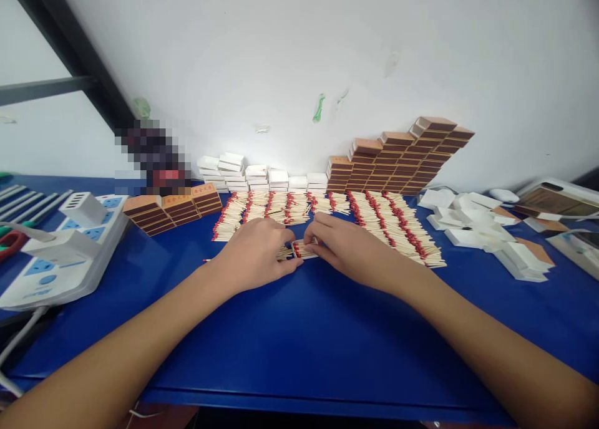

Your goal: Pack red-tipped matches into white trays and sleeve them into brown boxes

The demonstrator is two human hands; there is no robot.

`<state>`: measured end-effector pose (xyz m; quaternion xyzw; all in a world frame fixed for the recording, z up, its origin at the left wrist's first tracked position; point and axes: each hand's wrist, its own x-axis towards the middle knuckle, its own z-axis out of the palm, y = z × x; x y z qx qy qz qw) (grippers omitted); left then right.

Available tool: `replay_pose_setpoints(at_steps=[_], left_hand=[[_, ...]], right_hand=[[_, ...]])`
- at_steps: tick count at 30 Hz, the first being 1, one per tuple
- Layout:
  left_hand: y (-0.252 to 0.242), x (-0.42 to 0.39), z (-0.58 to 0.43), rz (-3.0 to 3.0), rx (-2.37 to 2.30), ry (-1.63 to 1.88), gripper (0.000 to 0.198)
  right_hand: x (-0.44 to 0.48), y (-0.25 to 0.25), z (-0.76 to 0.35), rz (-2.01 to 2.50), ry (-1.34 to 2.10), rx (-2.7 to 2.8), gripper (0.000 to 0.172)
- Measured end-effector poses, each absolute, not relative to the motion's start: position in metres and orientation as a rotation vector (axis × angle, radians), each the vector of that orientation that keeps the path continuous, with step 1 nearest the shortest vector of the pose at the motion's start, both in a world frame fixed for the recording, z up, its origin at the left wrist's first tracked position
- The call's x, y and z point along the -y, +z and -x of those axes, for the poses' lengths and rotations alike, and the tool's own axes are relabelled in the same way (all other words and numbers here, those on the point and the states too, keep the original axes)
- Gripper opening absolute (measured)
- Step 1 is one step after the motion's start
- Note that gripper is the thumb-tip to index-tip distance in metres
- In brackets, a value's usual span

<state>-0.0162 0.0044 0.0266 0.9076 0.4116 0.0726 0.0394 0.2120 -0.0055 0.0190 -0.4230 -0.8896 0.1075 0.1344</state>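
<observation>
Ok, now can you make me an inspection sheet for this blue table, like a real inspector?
Surface: shiny blue tabletop.
Job's things: matches in rows; a matchbox tray holding some; stacked matchboxes left and right; stacked white trays by the wall.
Clutter: loose heap of white trays at right; power strip with plugs at left.
Hands: left hand and right hand at opposite ends of the matchbox tray; grip can't be told.
Cables: white cable, lower left.
Surroundings: white wall, green marks.
</observation>
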Motion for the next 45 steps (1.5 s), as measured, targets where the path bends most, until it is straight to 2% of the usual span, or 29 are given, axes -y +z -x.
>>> replay_pose_setpoints(at_steps=[8, 19, 22, 27, 39, 45], left_hand=[[0.028, -0.002, 0.014, -2.776, -1.25, 0.182, 0.029], [0.03, -0.001, 0.014, -2.781, -1.237, 0.182, 0.029], [0.029, -0.002, 0.014, -2.759, -1.233, 0.195, 0.03], [0.026, -0.003, 0.015, -2.774, -1.218, 0.219, 0.033], [0.027, -0.003, 0.015, -2.757, -1.226, 0.213, 0.034], [0.027, -0.004, 0.015, -2.791, -1.204, 0.23, 0.033]], right_hand=[[0.004, 0.019, -0.213, 1.131, 0.46, 2.521, 0.012], [0.008, 0.024, -0.213, 1.164, 0.488, 2.559, 0.014], [-0.004, 0.026, -0.227, 1.196, 0.407, 2.487, 0.013], [-0.042, 0.015, -0.269, 1.54, 0.03, 2.3, 0.017], [-0.06, 0.0, -0.28, 1.689, 0.032, 2.364, 0.02], [-0.039, 0.014, -0.271, 1.454, 0.037, 2.409, 0.017]])
